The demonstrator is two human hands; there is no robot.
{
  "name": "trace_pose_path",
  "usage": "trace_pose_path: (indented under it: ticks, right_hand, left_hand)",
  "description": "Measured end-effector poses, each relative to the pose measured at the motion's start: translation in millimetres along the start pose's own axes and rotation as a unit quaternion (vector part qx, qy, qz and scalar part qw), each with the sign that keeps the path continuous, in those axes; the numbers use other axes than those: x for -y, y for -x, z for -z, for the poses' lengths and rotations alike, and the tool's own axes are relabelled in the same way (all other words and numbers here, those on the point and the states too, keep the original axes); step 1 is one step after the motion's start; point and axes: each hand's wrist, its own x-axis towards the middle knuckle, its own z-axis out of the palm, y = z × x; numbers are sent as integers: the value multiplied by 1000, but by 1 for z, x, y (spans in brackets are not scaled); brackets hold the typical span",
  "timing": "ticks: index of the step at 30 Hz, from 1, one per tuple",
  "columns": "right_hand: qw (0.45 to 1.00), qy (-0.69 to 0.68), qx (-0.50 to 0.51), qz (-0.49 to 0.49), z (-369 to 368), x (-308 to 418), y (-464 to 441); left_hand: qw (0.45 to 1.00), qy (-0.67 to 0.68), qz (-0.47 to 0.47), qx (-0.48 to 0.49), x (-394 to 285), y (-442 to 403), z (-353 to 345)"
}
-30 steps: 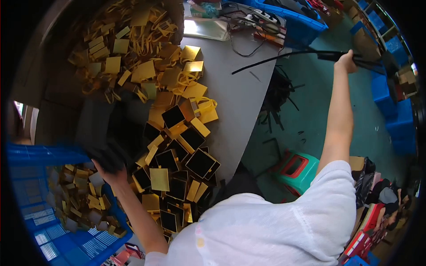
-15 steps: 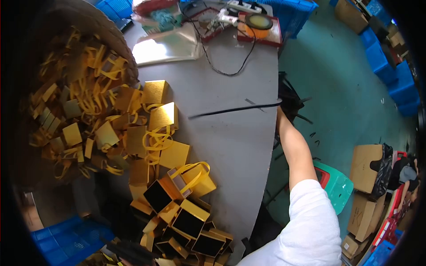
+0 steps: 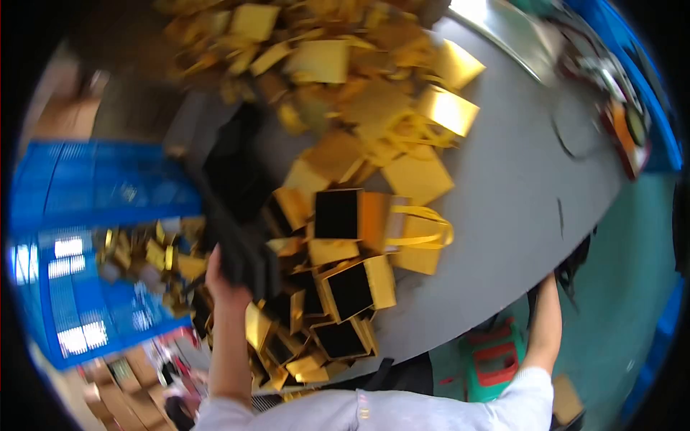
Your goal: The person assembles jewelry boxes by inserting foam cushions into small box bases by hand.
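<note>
My left hand (image 3: 224,287) is closed around a stack of dark, blurred black pieces (image 3: 248,255), possibly foam, left of the gold boxes. My right hand (image 3: 548,281) is down at the table's right edge, beside a clump of black strips (image 3: 575,262); its fingers are hidden there. Between the hands lie small open gold boxes with black insides (image 3: 348,289). A gold box with a yellow ribbon handle (image 3: 418,248) lies on the grey table (image 3: 496,215).
A large heap of gold boxes and ribbons (image 3: 320,61) fills the far left. Blue crates (image 3: 108,179) stand at left, one holding more gold pieces. A green and red stool (image 3: 492,359) sits below the table edge. Clear plastic sheets (image 3: 503,32) lie at the back.
The view has swung left and down, bringing my left hand and its black stack into sight. The long black strip that lay across the table by my right hand is gone from there.
</note>
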Motion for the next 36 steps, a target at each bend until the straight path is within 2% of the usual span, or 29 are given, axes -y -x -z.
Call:
trace_pose_path:
  ticks: [2,3,4,5,6,7,8,9,10,11,12,13,14,16,18,20,21,22,23,24,25,27,29,30,31,32,34,35,36]
  right_hand:
    - [999,30,3,33,51,-5,35]
    - [997,63,15,43,83,0,57]
    - [992,19,111,65,116,33,81]
    - [976,181,114,48,144,103,116]
    - [915,357,182,58,167,139,134]
    - [910,357,202,59,177,130,138]
    - [915,272,297,-16,175,273,181]
    - [924,139,350,61,166,324,195]
    - [907,-104,400,85,145,363,208]
    - [933,-146,303,130,116,402,229]
    - [919,-210,292,162,85,445,251]
    - [878,-261,332,225,51,481,262]
    - [818,-319,409,247,21,515,274]
    - [779,-348,485,193,-32,589,328]
    - [783,-169,498,333,-78,632,349]
    - [857,-184,292,383,-106,653,363]
    - [875,-288,281,269,-125,657,354]
    - [867,-376,272,182,-131,663,351]
    - [844,-417,296,162,-136,663,343]
    - [867,-391,265,159,-134,668,351]
    - [872,-370,273,167,-133,665,352]
    - [885,-326,271,191,-137,645,342]
    - [871,-360,313,121,-123,630,354]
    - [873,-363,308,105,-119,624,359]
    - [870,-364,320,94,-115,621,368]
    - [870,-362,318,99,-113,623,379]
    - [877,-370,304,50,-116,628,399]
    - [877,-371,299,56,-121,630,404]
    - [877,-365,306,64,-127,634,408]
  left_hand:
    - [999,40,13,5,-15,12,-14]
    - [999,30,12,-23,-22,15,-7]
    - [998,21,17,-59,-21,20,3]
    - [995,-25,-29,-89,-24,28,0]
    - [996,-65,-27,-55,-30,35,-4]
    - [993,-109,-31,-36,-31,40,-5]
    - [987,-155,-35,-12,-34,42,-5]
    - [973,-225,-59,5,-37,44,-6]
    - [952,-294,-82,23,-39,46,-8]
    - [952,-284,-94,68,-46,53,-20]
    - [944,-305,-82,91,-56,60,-30]
    - [936,-325,-72,115,-65,67,-39]
    - [926,-340,-82,142,-69,65,-36]
    - [905,-366,-94,197,-69,56,-21]
    - [901,-339,-63,262,-67,38,1]
    - [930,-346,-60,106,-71,29,19]
    - [920,-375,-95,59,-67,15,33]
    - [925,-362,-103,49,-69,16,42]
    - [887,-412,-204,36,-69,19,51]
    - [834,-460,-303,18,-75,19,62]
    - [819,-426,-384,-4,-96,31,70]
    - [850,-335,-402,-61,-144,39,111]
    - [803,-335,-437,-228,-170,4,193]
    - [758,-363,-441,-314,-170,-33,252]
    - [715,-448,-384,-376,-173,-52,300]
    - [711,-518,-280,-385,-169,-72,345]
    - [669,-610,-172,-388,-156,-103,411]
    - [673,-606,-178,-385,-158,-107,425]
    - [616,-658,-137,-411,-160,-111,432]
